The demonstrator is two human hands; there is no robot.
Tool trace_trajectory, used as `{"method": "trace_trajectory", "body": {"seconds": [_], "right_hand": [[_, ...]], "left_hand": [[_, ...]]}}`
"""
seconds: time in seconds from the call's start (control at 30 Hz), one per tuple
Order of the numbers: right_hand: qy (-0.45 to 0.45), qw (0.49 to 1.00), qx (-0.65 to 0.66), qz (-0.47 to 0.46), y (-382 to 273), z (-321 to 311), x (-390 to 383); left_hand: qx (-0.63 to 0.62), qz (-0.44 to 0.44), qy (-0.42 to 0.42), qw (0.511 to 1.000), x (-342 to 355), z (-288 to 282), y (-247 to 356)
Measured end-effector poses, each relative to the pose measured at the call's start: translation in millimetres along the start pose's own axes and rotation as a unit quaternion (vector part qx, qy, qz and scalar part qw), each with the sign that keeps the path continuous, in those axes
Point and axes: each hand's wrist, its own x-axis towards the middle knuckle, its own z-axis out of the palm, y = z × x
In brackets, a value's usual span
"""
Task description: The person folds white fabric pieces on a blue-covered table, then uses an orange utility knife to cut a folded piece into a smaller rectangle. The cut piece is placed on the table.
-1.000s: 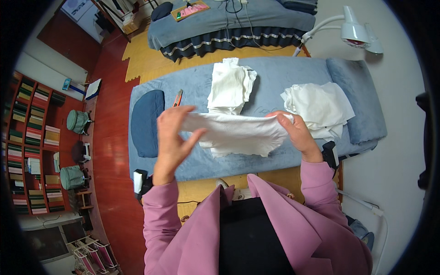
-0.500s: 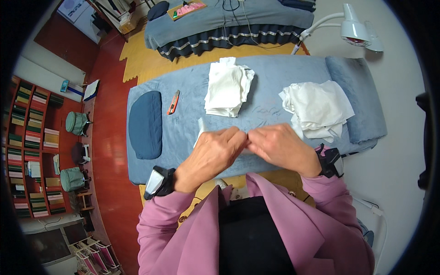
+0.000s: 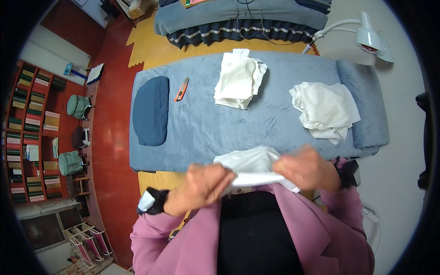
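A white cloth point(image 3: 251, 160) stretches between my two hands at the near edge of the massage bed point(image 3: 197, 123), close to my body. My left hand point(image 3: 200, 185) is closed on one end of it, and my right hand point(image 3: 302, 170) grips the other; both are smeared by motion. Beyond them, a neat stack of folded white cloths point(image 3: 239, 80) lies in the middle of the bed. A looser pile of white cloths point(image 3: 325, 110) sits to the right. Left of the stack is an orange utility knife point(image 3: 181, 90), touched by neither hand.
A dark blue cushion point(image 3: 151, 111) lies at the bed's left end, and a grey-blue bolster point(image 3: 364, 107) spans its right end. A white lamp point(image 3: 369, 39) leans in at the far right. Behind stands another covered bed point(image 3: 247, 20). Green stools point(image 3: 79, 105) and a bookshelf point(image 3: 32, 133) line the left.
My hands, together over the bed before, have drawn apart and nearer my body. The white cloth, mostly hidden earlier, now shows spread between them. The view has shifted slightly.
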Motion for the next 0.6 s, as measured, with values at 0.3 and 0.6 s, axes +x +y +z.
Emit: {"method": "trace_trajectory", "body": {"seconds": [0.3, 0.6], "right_hand": [[-0.09, 0.989, 0.108, 0.037, -8.4, 38.9, 36.7], [-0.071, 0.824, 0.54, 0.156, -54.1, 64.7, 21.5]], "left_hand": [[-0.08, -0.003, -0.038, 0.996, 12.2, -17.3, 3.4], [-0.431, -0.082, -0.072, 0.896, -21.3, -8.1, 30.5]]}}
